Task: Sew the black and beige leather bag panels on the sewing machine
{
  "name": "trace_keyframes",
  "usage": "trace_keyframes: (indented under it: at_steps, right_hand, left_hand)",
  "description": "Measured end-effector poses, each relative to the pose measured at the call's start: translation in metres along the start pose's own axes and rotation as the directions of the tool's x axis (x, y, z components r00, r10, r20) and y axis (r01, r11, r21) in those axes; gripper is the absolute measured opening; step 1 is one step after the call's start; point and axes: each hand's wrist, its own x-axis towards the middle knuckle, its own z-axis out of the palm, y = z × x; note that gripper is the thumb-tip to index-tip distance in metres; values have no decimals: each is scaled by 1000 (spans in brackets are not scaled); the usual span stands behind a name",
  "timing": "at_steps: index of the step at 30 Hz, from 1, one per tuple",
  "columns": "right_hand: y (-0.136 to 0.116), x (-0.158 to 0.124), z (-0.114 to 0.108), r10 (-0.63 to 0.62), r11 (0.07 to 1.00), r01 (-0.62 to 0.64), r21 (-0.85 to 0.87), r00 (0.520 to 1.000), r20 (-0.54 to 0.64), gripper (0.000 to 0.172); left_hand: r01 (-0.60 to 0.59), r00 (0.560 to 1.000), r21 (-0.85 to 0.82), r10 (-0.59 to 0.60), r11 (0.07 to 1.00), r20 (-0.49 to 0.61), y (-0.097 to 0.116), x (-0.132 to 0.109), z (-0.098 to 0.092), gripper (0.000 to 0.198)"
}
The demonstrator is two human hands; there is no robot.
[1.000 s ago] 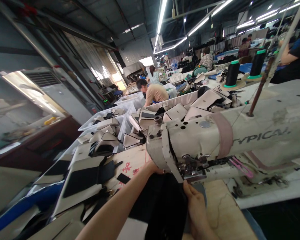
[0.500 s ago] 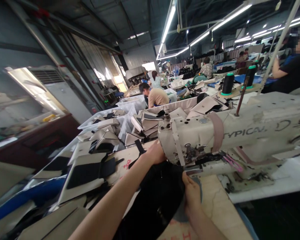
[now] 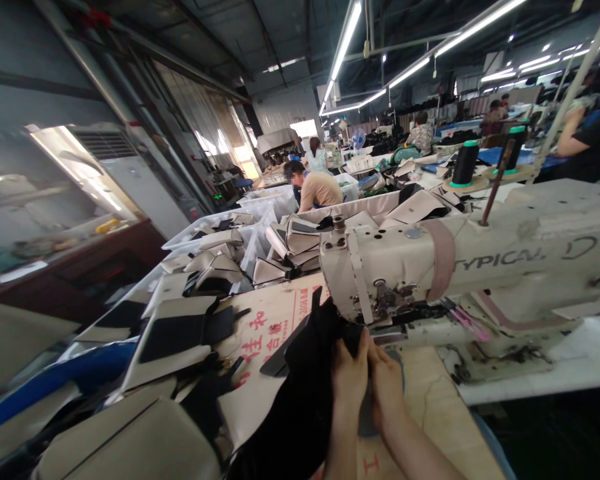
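Upright, left hand (image 3: 350,377), right hand (image 3: 387,383) pinching black fabric (image 3: 300,407) beside sewing machine (image 3: 390,263)

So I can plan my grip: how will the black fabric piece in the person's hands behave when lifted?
Probably floppy: the black fabric piece sags in folds below the left hand and right hand. Likely light for its size, as fingertips alone seem to pinch it. A corner stands up near the sewing machine head, so it may have some body.
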Motion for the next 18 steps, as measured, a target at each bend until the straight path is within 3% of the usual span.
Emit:
trace_keyframes:
  at_steps: [6, 9, 11, 15, 18]
  right_hand:
    - [6, 0, 0, 31, 999, -31, 32, 999, -9, 39]
    - [7, 1, -1, 34, 999, -33, 34, 999, -15, 37]
    - [7, 2, -1, 25, 999, -25, 23, 1000, -12, 40]
    - [8, 5, -2, 4, 1000, -4, -17, 1000, -5, 44]
    - [11, 6, -4, 2, 999, -4, -53, 1000, -29, 46]
  left_hand:
    - [193, 979, 5, -192, 981, -68, 17, 5, 2, 31]
    - [356, 924, -119, -368, 927, -106, 18, 8, 6, 39]
    - [412, 897, -238, -437, 879, -62, 14, 14, 8, 39]
    - [367, 929, -336, -361, 867, 84, 1, 24, 9, 28]
    - [335, 942, -340, -323, 879, 94, 0, 25, 6, 30]
